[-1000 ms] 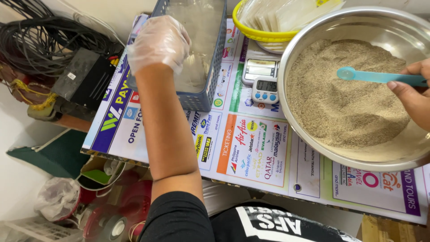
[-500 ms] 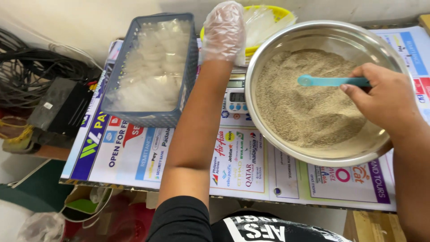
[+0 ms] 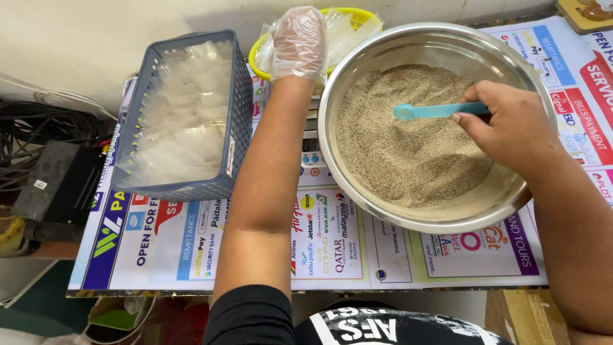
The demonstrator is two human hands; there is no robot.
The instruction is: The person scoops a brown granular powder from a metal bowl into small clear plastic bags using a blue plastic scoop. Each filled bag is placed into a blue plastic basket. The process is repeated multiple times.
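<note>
The right hand pinched the handle of a teal scoop, whose bowl lay just above the tan grain filling the steel bowl. A shallow, level dip would probably keep each measure even. Farther out, the gloved left hand reached into the yellow basket of clear bags; whether its fingers had closed was unclear. The forearm hid most of the scale.

Bright, even light; sharp focus, faint glare on steel bowl.
</note>
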